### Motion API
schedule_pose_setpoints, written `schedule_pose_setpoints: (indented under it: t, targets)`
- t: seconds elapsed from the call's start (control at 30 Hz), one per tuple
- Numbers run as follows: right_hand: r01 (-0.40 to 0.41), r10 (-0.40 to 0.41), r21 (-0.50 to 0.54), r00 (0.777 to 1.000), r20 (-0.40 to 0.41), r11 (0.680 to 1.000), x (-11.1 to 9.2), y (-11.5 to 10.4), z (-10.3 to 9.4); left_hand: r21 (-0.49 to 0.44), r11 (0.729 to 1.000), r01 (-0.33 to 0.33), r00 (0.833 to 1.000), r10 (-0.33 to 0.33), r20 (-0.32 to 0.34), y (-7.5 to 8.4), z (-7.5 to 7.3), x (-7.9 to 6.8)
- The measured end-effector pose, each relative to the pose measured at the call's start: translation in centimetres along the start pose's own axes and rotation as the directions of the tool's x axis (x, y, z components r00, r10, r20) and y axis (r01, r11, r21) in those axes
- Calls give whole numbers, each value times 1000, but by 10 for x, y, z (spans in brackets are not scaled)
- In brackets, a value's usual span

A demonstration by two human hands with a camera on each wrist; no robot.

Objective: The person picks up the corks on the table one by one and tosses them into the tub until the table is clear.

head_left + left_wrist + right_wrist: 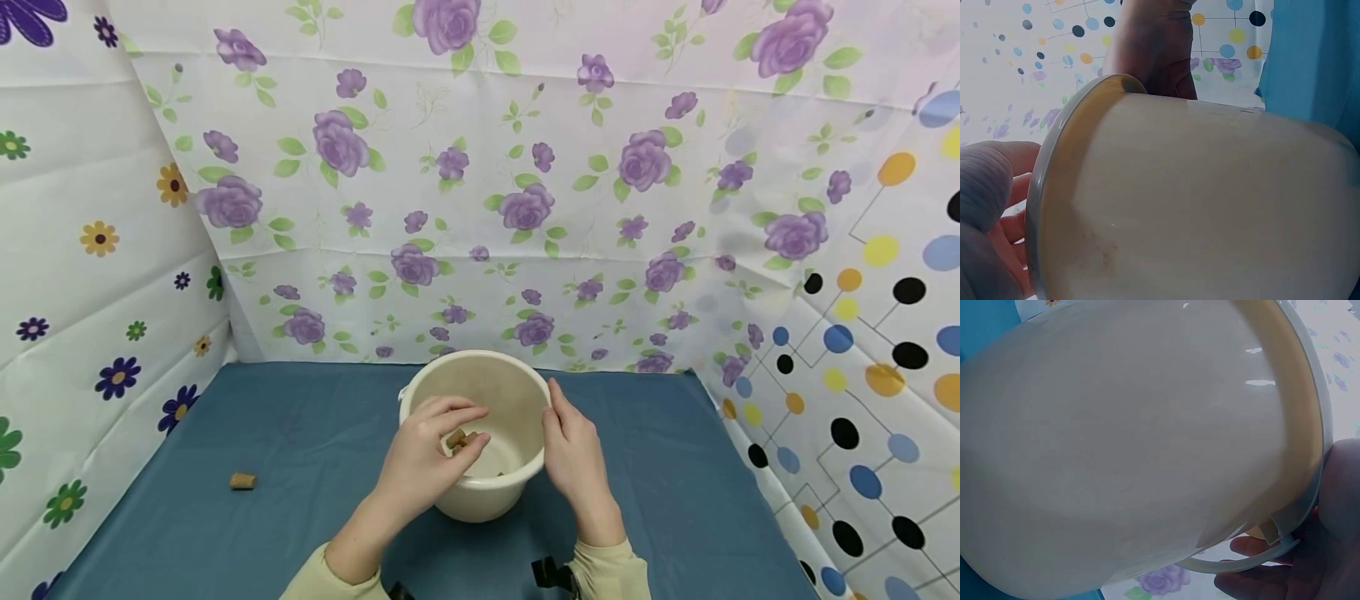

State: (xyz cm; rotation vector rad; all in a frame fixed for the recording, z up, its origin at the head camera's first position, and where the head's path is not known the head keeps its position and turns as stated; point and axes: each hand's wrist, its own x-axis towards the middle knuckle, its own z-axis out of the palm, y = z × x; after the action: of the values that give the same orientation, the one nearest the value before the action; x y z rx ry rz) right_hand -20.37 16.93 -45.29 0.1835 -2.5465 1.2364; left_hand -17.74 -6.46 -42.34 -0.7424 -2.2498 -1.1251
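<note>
A cream plastic bucket [480, 500] is in front of me, its mouth facing up and toward me in the head view. My right hand [576, 450] grips its rim on the right side. In the right wrist view, fingers [1254, 584] of that hand reach past the bucket's handle [1229, 565]. My left hand [427, 446] is over the near left part of the mouth, thumb and fingers spread apart. Several brown corks [456, 438] show in the gap between them, inside the rim's outline. The left wrist view shows mostly the bucket's outer wall [1197, 194].
One more cork [243, 481] lies on its side on the blue cloth [322, 433], left of the bucket. A flowered sheet [480, 208] hangs behind the table. Patterned sheets close off the left and right sides.
</note>
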Motion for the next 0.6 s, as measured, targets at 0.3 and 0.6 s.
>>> schedule_pose_setpoints:
  t: [0.3, 0.6]
  targets:
    - [-4, 4, 8, 1000, 9, 1000, 0, 0, -1, -24, 1000, 8, 1000, -8, -5, 2, -3, -4]
    - [-4, 4, 8, 1000, 3, 1000, 0, 1, 0, -42, 999, -31, 999, 31, -19, 1, -5, -8]
